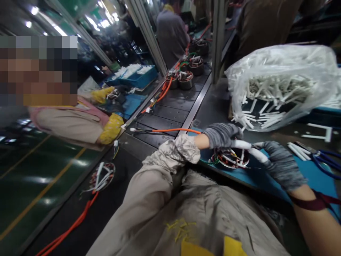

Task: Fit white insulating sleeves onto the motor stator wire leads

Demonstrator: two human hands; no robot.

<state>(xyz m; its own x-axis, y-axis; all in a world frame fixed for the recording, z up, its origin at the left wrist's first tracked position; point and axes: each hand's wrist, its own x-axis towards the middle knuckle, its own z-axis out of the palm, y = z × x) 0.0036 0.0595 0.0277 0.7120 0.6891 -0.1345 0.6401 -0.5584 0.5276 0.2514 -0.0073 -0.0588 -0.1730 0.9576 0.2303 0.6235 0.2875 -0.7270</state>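
Observation:
My left hand (222, 136), in a grey knitted glove with a white-covered fingertip, is closed just above a wire-wound motor stator (232, 161). My right hand (283, 164), gloved alike, reaches in from the right with its fingers pinched, its white-covered finger close to the left hand's. What lies between the fingertips is too small to make out. Copper-coloured and white leads fill the stator's ring, and a white sleeve stands up in it. It rests on a blue mat (266, 181). An orange cable (176, 130) runs leftward from beneath my left forearm, ending in a white connector.
A clear plastic bag (279, 71) of white tubes stands behind my hands. Blue-handled scissors (329, 163) and loose white tubes (299, 151) lie at right. Several stators sit on the conveyor (170, 112); another stator (102, 176) is at left, near a co-worker's yellow sleeve (110, 128).

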